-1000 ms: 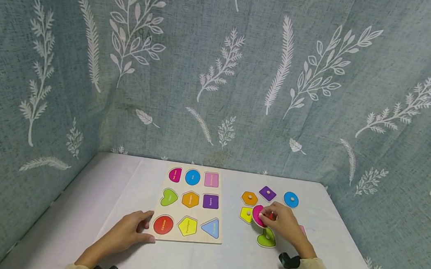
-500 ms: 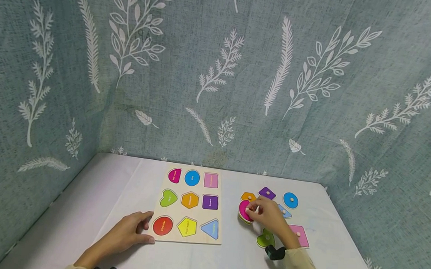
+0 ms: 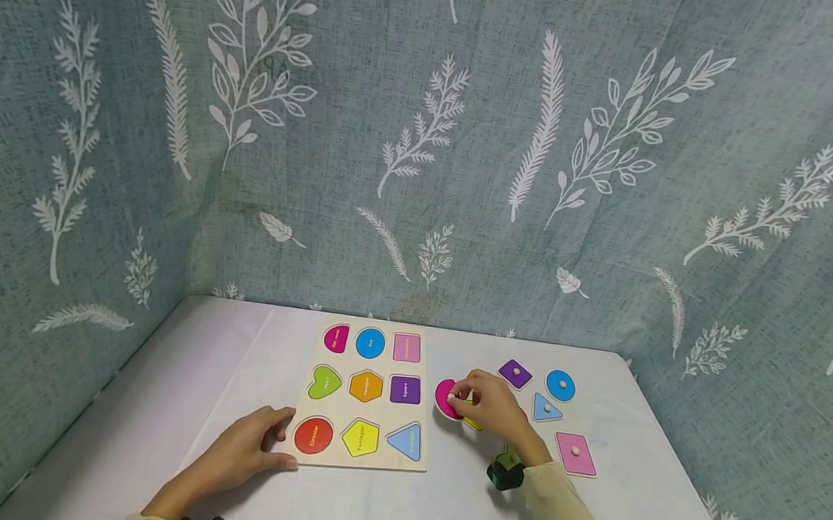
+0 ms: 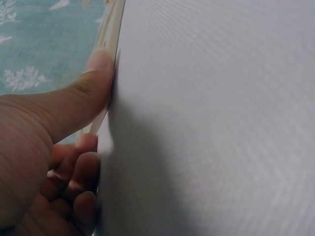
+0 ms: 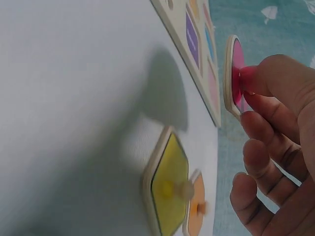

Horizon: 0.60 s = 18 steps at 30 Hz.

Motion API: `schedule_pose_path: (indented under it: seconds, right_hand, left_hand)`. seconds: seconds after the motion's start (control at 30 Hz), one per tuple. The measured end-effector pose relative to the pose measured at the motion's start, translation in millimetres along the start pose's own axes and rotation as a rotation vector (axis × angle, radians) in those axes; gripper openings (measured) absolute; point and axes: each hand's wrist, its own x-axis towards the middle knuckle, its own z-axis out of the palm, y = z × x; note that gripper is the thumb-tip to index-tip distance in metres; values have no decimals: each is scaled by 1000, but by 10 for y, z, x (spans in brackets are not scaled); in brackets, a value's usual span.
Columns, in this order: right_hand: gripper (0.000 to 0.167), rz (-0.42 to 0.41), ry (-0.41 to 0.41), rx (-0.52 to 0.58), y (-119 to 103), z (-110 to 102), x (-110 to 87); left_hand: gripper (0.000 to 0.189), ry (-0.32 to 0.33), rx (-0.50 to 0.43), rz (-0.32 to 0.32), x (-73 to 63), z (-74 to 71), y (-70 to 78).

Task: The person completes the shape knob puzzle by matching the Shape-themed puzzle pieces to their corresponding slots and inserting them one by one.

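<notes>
Altogether nine loose pieces, one of them held aloft

Just right of the puzzle board [image 3: 382,411] and level with its middle row, a magenta half-round piece [image 3: 441,397] hangs above the white cloth [image 3: 387,505]; the right hand [image 3: 491,409] pinches its knob between thumb and finger. The left hand [image 3: 251,441] grips the board's near left corner.

Eight more pieces lie right of the board, one of each: orange hexagon [image 5: 196,191], yellow pentagon [image 5: 170,164], purple square [image 3: 514,378], blue round piece [image 3: 555,388], light-blue triangle [image 3: 541,414], pink rectangle [image 3: 577,463], green heart [image 3: 509,456] and a red piece [image 3: 524,414] — the last only a sliver behind the hand.

On the board are nine printed shapes [image 3: 325,382], three rows of three. Readable labels: "Circular" [image 3: 314,435], "Pentagon" [image 3: 361,438] and "Square" [image 3: 405,390] — the rest are too small to be sure of.
</notes>
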Motion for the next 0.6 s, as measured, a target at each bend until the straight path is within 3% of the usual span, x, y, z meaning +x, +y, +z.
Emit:
schedule_pose_path:
  seconds: [0.23,0.6]
  right_hand:
    - [9,1,-34,13,-161,110,144]
    - [11,48,-106,24,-294,312,409]
  left_hand:
    - [84,9,2,32,-4,-11,-25]
    - [84,9,-53,10,8,-20,-24]
